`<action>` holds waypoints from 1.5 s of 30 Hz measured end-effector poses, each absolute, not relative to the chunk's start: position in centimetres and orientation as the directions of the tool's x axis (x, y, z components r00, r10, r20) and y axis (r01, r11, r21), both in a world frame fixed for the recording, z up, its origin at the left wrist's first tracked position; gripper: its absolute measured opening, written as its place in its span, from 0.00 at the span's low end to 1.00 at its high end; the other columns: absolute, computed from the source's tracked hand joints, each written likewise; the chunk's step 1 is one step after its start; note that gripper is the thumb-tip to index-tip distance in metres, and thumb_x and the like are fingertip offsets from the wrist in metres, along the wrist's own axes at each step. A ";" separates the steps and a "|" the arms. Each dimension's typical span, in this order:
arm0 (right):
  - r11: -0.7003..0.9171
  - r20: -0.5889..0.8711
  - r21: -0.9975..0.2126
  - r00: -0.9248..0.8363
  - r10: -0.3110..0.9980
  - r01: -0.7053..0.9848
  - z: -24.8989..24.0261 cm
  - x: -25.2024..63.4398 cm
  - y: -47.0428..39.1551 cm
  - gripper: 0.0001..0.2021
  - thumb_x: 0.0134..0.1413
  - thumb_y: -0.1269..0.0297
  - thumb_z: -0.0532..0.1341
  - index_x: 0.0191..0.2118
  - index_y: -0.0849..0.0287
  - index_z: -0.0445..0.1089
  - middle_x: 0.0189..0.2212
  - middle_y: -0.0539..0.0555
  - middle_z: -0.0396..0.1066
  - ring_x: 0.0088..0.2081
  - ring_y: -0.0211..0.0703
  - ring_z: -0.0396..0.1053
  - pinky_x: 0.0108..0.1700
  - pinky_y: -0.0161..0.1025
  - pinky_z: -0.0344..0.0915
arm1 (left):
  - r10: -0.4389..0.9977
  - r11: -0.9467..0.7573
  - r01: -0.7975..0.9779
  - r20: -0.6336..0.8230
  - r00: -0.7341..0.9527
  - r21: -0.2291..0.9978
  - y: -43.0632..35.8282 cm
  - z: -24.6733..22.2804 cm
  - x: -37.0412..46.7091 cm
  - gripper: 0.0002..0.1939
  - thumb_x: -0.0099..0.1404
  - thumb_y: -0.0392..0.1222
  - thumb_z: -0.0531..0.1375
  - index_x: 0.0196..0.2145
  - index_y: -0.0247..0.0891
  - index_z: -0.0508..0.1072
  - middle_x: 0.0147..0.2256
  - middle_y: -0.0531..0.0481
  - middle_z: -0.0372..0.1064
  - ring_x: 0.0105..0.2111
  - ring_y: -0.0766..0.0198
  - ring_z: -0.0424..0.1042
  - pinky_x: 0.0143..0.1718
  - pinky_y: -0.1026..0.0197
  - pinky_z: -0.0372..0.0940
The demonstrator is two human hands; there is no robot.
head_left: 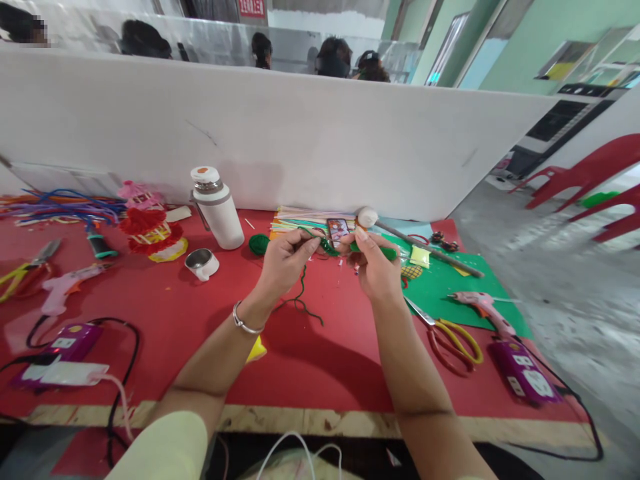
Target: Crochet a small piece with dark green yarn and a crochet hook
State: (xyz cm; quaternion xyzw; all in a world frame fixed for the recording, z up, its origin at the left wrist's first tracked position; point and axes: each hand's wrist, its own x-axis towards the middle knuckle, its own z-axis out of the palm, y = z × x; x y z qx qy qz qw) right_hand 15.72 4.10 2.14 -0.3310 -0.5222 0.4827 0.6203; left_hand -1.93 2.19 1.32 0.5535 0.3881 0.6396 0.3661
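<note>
My left hand (289,260) is closed, its thumb and forefinger pinching a small piece of green crochet work (327,247). From that piece a loose green yarn tail (302,293) hangs down onto the red table. My right hand (376,262) is wrapped round a crochet hook with a thick green handle (389,253), and its tip end points at the piece between both hands. Just left of my left hand lies a ball of green yarn (259,245). Behind the hands a phone (339,231) with a lit screen stands or lies, partly covered by the fingers.
A white thermos (220,217) and its cup (202,265) stand left, near a red and pink craft piece (150,230). Scissors (450,340), a glue gun (483,303) and a purple power block (525,370) lie right. A white partition (300,140) closes the back.
</note>
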 end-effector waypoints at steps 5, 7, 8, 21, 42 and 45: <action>0.365 0.371 -0.911 0.008 0.929 -0.190 2.1 15.6 4.0 0.15 0.59 0.46 0.70 0.33 0.52 0.85 0.26 0.51 0.81 0.27 0.45 0.77 0.23 0.39 0.65 | 0.871 -0.470 0.017 0.466 -0.156 0.883 2.1 1.6 -1.9 0.09 0.67 0.45 0.67 0.31 0.38 0.79 0.28 0.51 0.73 0.28 0.66 0.67 0.31 0.63 0.61; 0.372 0.378 -0.910 0.004 0.926 -0.182 2.1 15.5 3.8 0.15 0.59 0.46 0.70 0.33 0.51 0.85 0.26 0.52 0.81 0.28 0.45 0.78 0.24 0.39 0.66 | 0.867 -0.475 0.032 0.474 -0.155 0.879 2.0 1.7 -1.9 0.09 0.68 0.44 0.67 0.31 0.38 0.78 0.27 0.51 0.72 0.28 0.67 0.66 0.30 0.63 0.60; 0.374 0.380 -0.909 0.003 0.925 -0.186 2.1 15.5 3.8 0.15 0.59 0.47 0.70 0.33 0.52 0.85 0.26 0.52 0.81 0.28 0.45 0.78 0.24 0.39 0.66 | 0.866 -0.477 0.039 0.477 -0.150 0.878 2.0 1.7 -1.9 0.10 0.68 0.44 0.67 0.31 0.38 0.78 0.27 0.51 0.72 0.28 0.67 0.66 0.30 0.63 0.60; 0.380 0.384 -0.903 0.019 0.923 -0.199 2.1 15.5 3.8 0.16 0.60 0.45 0.69 0.32 0.52 0.84 0.25 0.51 0.80 0.27 0.44 0.77 0.25 0.39 0.64 | 0.911 -0.397 -0.061 0.386 -0.145 0.916 2.4 1.3 -1.9 0.12 0.66 0.50 0.68 0.31 0.39 0.79 0.26 0.51 0.71 0.26 0.67 0.64 0.27 0.63 0.56; 0.366 0.371 -0.909 0.011 0.929 -0.201 2.0 15.6 3.9 0.19 0.59 0.43 0.68 0.33 0.55 0.83 0.27 0.53 0.81 0.29 0.45 0.79 0.24 0.37 0.66 | 0.971 -0.238 -0.315 0.218 -0.098 0.919 2.4 1.7 -1.6 0.17 0.60 0.48 0.72 0.26 0.37 0.70 0.19 0.59 0.54 0.18 0.75 0.48 0.19 0.65 0.41; 0.373 0.381 -0.905 -0.001 0.925 -0.205 2.0 15.5 3.8 0.18 0.60 0.45 0.68 0.33 0.56 0.83 0.27 0.53 0.81 0.30 0.45 0.79 0.24 0.37 0.66 | 0.979 -0.204 -0.359 0.185 -0.087 0.911 2.3 2.0 -1.6 0.18 0.58 0.49 0.73 0.26 0.37 0.70 0.19 0.61 0.53 0.17 0.76 0.48 0.18 0.67 0.41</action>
